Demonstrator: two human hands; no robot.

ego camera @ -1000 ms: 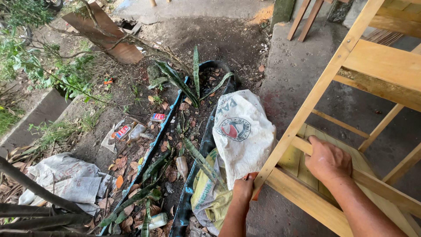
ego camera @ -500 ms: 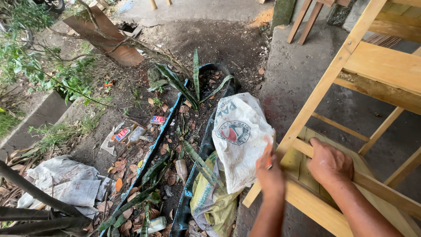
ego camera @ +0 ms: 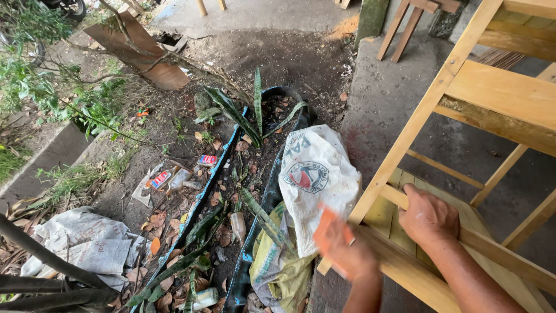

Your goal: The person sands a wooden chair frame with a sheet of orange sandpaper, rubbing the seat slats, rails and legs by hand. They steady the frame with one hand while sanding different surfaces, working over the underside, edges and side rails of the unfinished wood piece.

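Pale yellow wood made up the chair frame (ego camera: 498,93), which was seen lying tilted on the concrete floor (ego camera: 399,110), its legs and rails crossing the right side of the view. The right hand (ego camera: 430,217) was laid palm down on a lower rail (ego camera: 492,249) of the frame, fingers curled over its edge in a loose grip. The left hand (ego camera: 347,255) was blurred; it was closed around a piece of orange sandpaper (ego camera: 329,232), held against the near leg (ego camera: 405,145) where that leg met the lowest rail. Just beside the left hand, at the edge of the concrete, a white woven sack (ego camera: 315,179) with a round printed emblem was lying, and a yellow-green sack (ego camera: 278,266) was crumpled below it. Snake plants (ego camera: 249,116) were rooted in a long black trough of soil (ego camera: 266,191), with dry leaves and litter scattered across the dirt beside it. Grey sacks (ego camera: 87,243) were heaped at the lower left.
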